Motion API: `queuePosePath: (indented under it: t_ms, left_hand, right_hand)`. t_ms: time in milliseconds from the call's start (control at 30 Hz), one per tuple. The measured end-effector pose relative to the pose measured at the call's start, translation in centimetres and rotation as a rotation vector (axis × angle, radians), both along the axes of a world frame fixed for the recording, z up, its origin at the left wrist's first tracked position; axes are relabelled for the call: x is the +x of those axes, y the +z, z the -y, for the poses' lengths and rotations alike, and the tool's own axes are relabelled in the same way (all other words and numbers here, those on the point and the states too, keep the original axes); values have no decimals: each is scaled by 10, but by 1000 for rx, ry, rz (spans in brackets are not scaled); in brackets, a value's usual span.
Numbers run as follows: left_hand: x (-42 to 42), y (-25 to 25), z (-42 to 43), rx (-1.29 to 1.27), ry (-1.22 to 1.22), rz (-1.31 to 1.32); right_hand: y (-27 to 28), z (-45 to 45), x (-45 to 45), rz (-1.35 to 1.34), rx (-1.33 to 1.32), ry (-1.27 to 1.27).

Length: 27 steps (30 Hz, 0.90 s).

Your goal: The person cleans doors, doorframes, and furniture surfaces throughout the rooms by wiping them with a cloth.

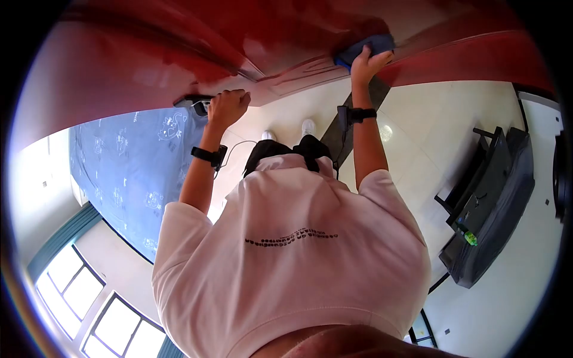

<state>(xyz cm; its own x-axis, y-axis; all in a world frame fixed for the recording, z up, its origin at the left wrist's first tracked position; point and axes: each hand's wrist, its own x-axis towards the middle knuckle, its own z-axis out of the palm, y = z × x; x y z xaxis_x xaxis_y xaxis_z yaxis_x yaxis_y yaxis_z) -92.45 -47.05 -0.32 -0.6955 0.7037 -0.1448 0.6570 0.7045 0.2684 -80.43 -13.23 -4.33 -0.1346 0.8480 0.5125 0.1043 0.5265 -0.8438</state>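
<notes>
A glossy red door (197, 36) spans the top of the view. My right hand (367, 64) presses a dark blue cloth (375, 43) against its surface, with the thumb lying over the cloth. Lower on the left, a door handle (194, 100) with a dark plate sticks out from the door's edge. My left hand (228, 107) is closed at this handle, its fingers curled and partly hiding the grip. Both wrists wear black straps with small devices, and a thin cable hangs from the left one.
At left is a bed (128, 173) with a blue patterned sheet. A dark strip (340, 131) crosses the pale tiled floor (412, 131). On the right stands a black low cabinet (489, 203) with a green bottle (470, 238). Windows (71, 286) are at lower left.
</notes>
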Motion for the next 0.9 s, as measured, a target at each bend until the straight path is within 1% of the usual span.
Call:
queuePosePath:
  t_ms: [33, 100, 200, 233, 267, 300, 333, 367, 400, 433, 467, 533, 567, 633, 667, 700, 767, 833, 867, 900]
  left_hand:
    - [0, -1, 1, 18, -24, -7]
    - [-1, -1, 3, 44, -63, -17]
    - [-2, 1, 9, 195, -113, 99]
    - [-2, 3, 12, 202, -122, 104]
    - [-3, 5, 15, 296, -147, 201]
    - [-5, 7, 17, 389, -175, 294]
    - [-7, 6, 21, 394, -190, 293]
    - [-8, 3, 26, 470, -261, 252]
    - [-8, 4, 30, 548, -332, 212]
    - [-7, 6, 36, 554, -349, 210]
    - [-3, 10, 43, 587, -368, 184]
    - [0, 16, 59, 614, -391, 145]
    - [0, 21, 66, 620, -394, 139]
    - [-1, 44, 81, 741, -379, 135]
    - [0, 58, 89, 794, -317, 118]
    - [-2, 66, 101, 795, -310, 108]
    - [-15, 75, 125, 1114, -72, 29]
    - [-39, 70, 137, 1407, 147, 90]
    - [-43, 80, 134, 1413, 146, 88]
    - [-46, 97, 130, 1406, 196, 96]
  right_hand:
    - [8, 5, -4, -5, 7, -12]
    - [27, 39, -18, -31, -91, -46]
    - [23, 113, -46, -52, -94, 9]
    - [12, 139, -56, -49, -3, 25]
    - [13, 171, -59, -23, -3, 57]
    - [-4, 191, -63, 68, 112, 76]
    - [-8, 211, -61, 114, 172, 145]
    - [-25, 222, -60, 166, 238, 236]
    - [-33, 230, -55, 223, 213, 317]
    - [-40, 237, -48, 280, 190, 399]
    - [-45, 241, -43, 277, 200, 385]
    - [-49, 245, -33, 334, 169, 542]
    - [-44, 247, -30, 331, 176, 540]
    - [-23, 250, -31, 341, 278, 559]
    - [-4, 250, -34, 324, 329, 550]
    - [20, 249, -37, 316, 335, 558]
    - [79, 249, -46, 59, 486, 427]
    - [142, 249, -57, -88, 638, 370]
    - [166, 252, -61, -90, 644, 371]
    - [187, 259, -65, -89, 693, 442]
